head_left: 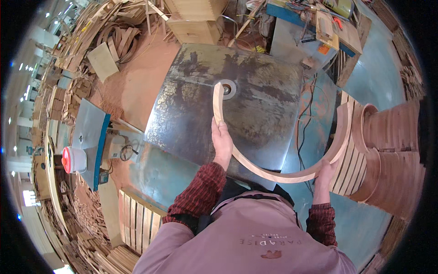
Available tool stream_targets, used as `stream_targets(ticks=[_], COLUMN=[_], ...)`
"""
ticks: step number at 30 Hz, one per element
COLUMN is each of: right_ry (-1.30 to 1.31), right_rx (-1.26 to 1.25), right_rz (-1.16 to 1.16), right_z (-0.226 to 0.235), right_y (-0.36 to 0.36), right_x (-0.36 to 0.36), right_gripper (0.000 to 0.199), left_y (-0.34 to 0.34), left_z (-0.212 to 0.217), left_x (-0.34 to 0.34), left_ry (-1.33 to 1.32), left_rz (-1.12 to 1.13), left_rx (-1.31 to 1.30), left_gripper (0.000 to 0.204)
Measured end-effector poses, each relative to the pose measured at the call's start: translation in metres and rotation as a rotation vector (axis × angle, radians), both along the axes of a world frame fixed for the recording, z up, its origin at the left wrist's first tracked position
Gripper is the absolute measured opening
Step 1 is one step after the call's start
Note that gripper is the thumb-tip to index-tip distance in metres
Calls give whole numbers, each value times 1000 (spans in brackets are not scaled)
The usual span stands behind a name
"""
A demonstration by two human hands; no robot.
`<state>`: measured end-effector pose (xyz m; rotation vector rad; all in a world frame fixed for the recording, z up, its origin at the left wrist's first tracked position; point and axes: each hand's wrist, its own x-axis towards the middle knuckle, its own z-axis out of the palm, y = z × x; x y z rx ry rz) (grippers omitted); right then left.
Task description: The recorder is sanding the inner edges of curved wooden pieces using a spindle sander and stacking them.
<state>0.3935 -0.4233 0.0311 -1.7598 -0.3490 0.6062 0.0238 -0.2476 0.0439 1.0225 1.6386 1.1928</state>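
A large curved wooden piece, bent like a wide U, spans the space in front of my body. My left hand is closed around its left arm, with the thumb side up. Lower on the right, my right hand grips the bend where the piece curves upward. The left end of the wood lies beside a round spindle opening in the dark metal machine table; whether it touches the spindle I cannot tell. The right arm of the piece reaches out past the table's right side.
Stacked curved wooden parts stand on a slatted pallet at the right. A smaller blue-edged machine table with a red-lidded white tub is at the left. Black cables trail across the floor. Tools cover a bench at the back.
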Motion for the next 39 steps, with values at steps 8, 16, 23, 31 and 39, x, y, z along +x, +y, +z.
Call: stream_targets(ticks=[8, 16, 23, 31, 39], right_ry=[22, 29, 43, -41, 19], right_rx=[-27, 9, 6, 23, -39], right_rz=[-54, -47, -46, -60, -19], right_z=[23, 28, 31, 35, 35], right_y=[7, 10, 16, 30, 35], right_x=[-14, -21, -21, -26, -19], right_gripper=[63, 59, 60, 66, 72], left_y=[0, 2, 6, 16, 30], left_z=[8, -4, -11, -6, 6], left_x=[2, -1, -4, -2, 3], left_ry=[-19, -45, -18, -12, -38], left_rz=[-31, -12, -37, -59, -68], left_rx=[16, -32, -15, -35, -16], left_gripper=[56, 57, 58, 58, 56])
